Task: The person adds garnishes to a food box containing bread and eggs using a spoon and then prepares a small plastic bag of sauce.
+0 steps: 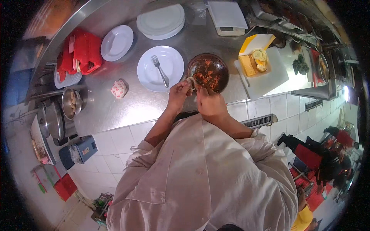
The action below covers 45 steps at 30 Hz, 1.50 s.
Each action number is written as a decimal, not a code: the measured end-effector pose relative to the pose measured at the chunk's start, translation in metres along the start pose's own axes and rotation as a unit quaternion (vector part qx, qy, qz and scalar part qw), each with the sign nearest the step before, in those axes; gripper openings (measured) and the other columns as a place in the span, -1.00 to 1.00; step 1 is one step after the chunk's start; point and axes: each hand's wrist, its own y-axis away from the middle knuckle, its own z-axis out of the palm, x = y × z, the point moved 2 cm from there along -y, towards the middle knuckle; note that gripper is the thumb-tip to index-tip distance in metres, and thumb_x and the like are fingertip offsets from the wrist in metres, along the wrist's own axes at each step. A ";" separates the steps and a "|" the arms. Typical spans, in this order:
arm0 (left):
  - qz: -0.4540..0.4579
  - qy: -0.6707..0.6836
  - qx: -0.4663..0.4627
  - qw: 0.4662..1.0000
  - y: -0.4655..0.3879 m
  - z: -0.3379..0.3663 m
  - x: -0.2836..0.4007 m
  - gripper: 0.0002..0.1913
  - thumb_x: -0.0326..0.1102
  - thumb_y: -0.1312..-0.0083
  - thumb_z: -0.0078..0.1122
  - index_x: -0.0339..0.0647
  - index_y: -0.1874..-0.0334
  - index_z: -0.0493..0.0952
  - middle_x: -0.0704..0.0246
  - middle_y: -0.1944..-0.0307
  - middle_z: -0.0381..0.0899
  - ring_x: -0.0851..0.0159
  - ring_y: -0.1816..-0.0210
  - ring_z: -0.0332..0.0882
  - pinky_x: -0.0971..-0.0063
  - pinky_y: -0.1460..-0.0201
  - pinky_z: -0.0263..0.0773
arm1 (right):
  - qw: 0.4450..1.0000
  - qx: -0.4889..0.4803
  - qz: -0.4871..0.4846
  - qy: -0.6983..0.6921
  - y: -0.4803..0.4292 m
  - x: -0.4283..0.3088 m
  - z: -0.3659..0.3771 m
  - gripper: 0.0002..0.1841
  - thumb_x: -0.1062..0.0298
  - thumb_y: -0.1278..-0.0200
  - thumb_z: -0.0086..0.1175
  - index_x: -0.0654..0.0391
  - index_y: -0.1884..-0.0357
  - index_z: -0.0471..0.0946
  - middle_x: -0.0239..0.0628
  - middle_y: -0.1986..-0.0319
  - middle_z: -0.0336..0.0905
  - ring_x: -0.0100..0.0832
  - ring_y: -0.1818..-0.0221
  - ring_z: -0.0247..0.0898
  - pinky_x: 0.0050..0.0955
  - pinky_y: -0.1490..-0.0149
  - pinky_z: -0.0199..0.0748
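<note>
A dark round mortar bowl (223,65) holds coarse red chili paste (208,78). My left hand (178,95) pinches a small pale piece (190,80) at the bowl's near left rim. Close beside it, my right hand (213,104) has its fingers curled in and its fingertips on the same piece, over the bowl's near edge. What the piece is made of is too small to tell. Left of the bowl, a white plate (144,68) carries a metal fork (159,71).
A spotted wrapped bundle (119,89), a plate (117,43), red containers (88,52) and a metal bowl (71,103) stand left. Stacked plates (160,21) and a kitchen scale (228,17) are behind. An open food box (248,63) sits on a cutting board (277,68) beside a knife (242,73).
</note>
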 end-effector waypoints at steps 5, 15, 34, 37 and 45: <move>-0.043 0.160 -0.033 0.986 0.002 -0.006 -0.008 -0.88 -0.26 -0.46 0.20 -0.14 0.18 0.57 0.47 0.25 0.65 0.46 0.25 0.61 0.58 0.21 0.48 | 0.994 -0.053 -0.038 0.084 0.001 0.002 0.014 -0.88 0.49 -0.16 0.08 0.28 0.28 0.43 -0.03 0.45 0.57 0.01 0.39 0.60 -0.12 0.32 0.58; -0.052 0.228 -0.030 0.972 -0.006 -0.030 -0.028 -0.91 -0.40 -0.47 0.08 -0.17 0.06 0.53 0.40 0.09 0.65 0.38 0.06 0.65 0.48 0.12 0.62 | 0.993 -0.065 -0.042 0.095 -0.006 -0.010 -0.020 -0.80 0.47 -0.15 0.03 0.30 0.18 0.46 0.01 0.31 0.57 -0.04 0.33 0.62 -0.16 0.30 0.64; -0.045 0.277 -0.058 0.958 -0.009 -0.033 -0.033 -0.81 -0.44 -0.47 0.01 -0.27 -0.06 0.50 0.29 -0.02 0.62 0.31 -0.02 0.65 0.44 -0.01 0.63 | 0.994 0.112 0.009 0.014 -0.007 0.041 -0.026 -0.97 0.49 -0.24 0.16 0.19 0.30 0.57 -0.14 0.46 0.59 -0.09 0.50 0.50 -0.20 0.37 0.46; -0.053 0.279 -0.065 0.957 -0.012 -0.035 -0.033 -0.79 -0.43 -0.46 0.02 -0.28 -0.07 0.49 0.29 -0.02 0.62 0.30 -0.02 0.65 0.45 -0.01 0.64 | 0.986 0.093 -0.117 0.077 -0.004 0.043 -0.018 -0.91 0.52 -0.19 0.14 0.18 0.27 0.58 -0.16 0.37 0.61 -0.13 0.41 0.52 -0.19 0.30 0.50; -0.062 0.289 -0.065 0.953 -0.010 -0.030 -0.028 -0.71 -0.39 -0.47 -0.01 -0.31 -0.18 0.46 0.26 -0.07 0.61 0.27 -0.06 0.65 0.49 -0.03 0.64 | 0.978 0.091 -0.176 0.066 0.003 0.057 0.007 -0.88 0.51 -0.14 0.13 0.19 0.26 0.56 -0.19 0.31 0.58 -0.12 0.32 0.52 -0.15 0.22 0.55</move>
